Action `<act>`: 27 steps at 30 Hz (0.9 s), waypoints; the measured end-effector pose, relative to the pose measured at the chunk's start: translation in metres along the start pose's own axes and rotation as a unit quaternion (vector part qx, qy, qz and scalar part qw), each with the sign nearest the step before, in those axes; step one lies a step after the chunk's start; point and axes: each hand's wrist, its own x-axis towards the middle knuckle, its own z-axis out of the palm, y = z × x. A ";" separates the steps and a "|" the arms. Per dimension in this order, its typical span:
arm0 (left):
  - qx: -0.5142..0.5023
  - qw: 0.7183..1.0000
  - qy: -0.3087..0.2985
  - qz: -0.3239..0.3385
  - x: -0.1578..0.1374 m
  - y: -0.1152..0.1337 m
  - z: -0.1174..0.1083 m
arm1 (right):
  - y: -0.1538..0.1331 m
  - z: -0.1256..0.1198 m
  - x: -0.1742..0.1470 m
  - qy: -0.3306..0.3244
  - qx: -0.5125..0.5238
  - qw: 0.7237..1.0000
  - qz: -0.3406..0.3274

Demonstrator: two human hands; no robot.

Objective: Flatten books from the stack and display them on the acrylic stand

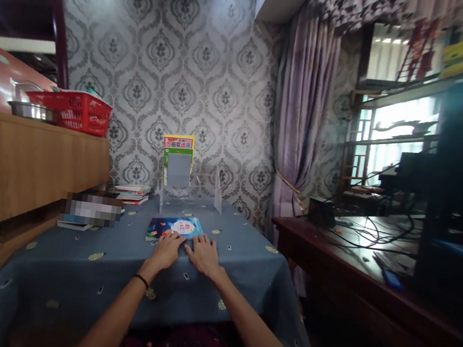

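Observation:
A blue picture book [161, 225] with a white patch on its cover lies flat and closed on the cloth-covered table. My left hand [167, 249], with a dark band at the wrist, rests on the near edge of this book, its fingers stretched forward. Beside it my right hand [204, 255] lies with fingers spread, the tips at the book's near right edge. Neither hand grips anything. Behind the book stands a see-through book stand [217, 191], with a yellow and green book [179, 142] upright at its left and a grey panel in front of it.
The table wears a blue-grey tablecloth [240, 261] with pineapple prints. Stacked books [131, 193] sit at its back left, with another book [73, 225] nearer, partly blurred. A wooden cabinet [30, 162] bounds the left; a dark desk [356, 237] with tangled cables stands right.

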 end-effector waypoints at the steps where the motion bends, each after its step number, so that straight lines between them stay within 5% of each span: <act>1: -0.003 1.000 -0.002 0.001 0.000 -0.001 0.001 | 0.000 0.001 0.000 -0.001 -0.003 1.000 0.000; 27: 0.004 1.000 -0.011 -0.003 -0.005 0.004 -0.011 | 0.001 0.004 0.003 0.000 -0.046 0.999 -0.028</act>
